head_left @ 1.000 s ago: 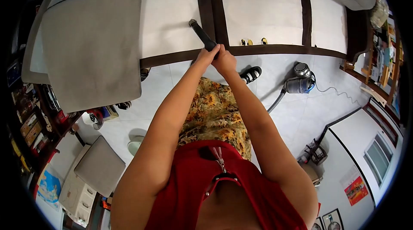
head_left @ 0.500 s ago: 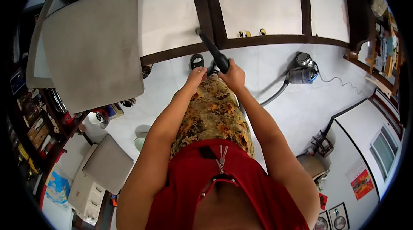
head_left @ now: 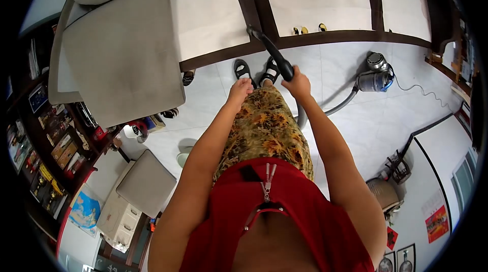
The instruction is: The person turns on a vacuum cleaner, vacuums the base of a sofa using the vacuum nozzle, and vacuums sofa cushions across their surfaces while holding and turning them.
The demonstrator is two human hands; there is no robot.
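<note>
Wand (head_left: 276, 53) stays in right hand (head_left: 299, 85), now apart from left hand (head_left: 239, 92).

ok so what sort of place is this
Most likely a living room in a home: there's a big grey cushion, what looks like a long wood-framed sofa, and a vacuum on the tiled floor.

Black wand (head_left: 277, 57) in right hand (head_left: 299, 87), left hand (head_left: 239, 93) apart, vacuum canister (head_left: 373, 83) on floor (head_left: 330, 71)
</note>
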